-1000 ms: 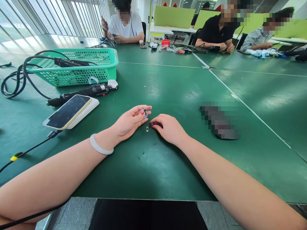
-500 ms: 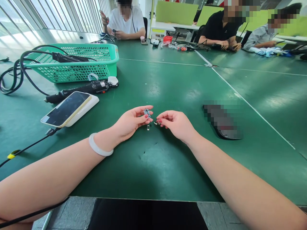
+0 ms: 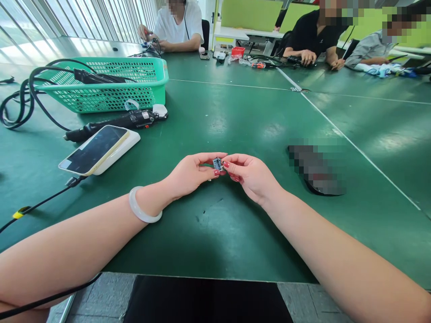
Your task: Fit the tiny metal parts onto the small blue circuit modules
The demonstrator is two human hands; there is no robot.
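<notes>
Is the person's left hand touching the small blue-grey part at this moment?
Touching. The head view shows the left hand holding the small blue-grey part, with the thumb against its lower edge.

A: What does the small blue-grey part (image 3: 217,164) look like?
B: Blocky, with dark and pale detail on its face, too small to read.
A: And where is it?
B: Off the worktop (image 3: 215,242), slightly tilted, between the fingers of the left hand (image 3: 190,177), its right edge at the right hand's (image 3: 252,175) fingertips.
A: Anything beside it?
B: A tiny white piece (image 3: 209,180), mostly hidden, just below the left thumb.
</notes>
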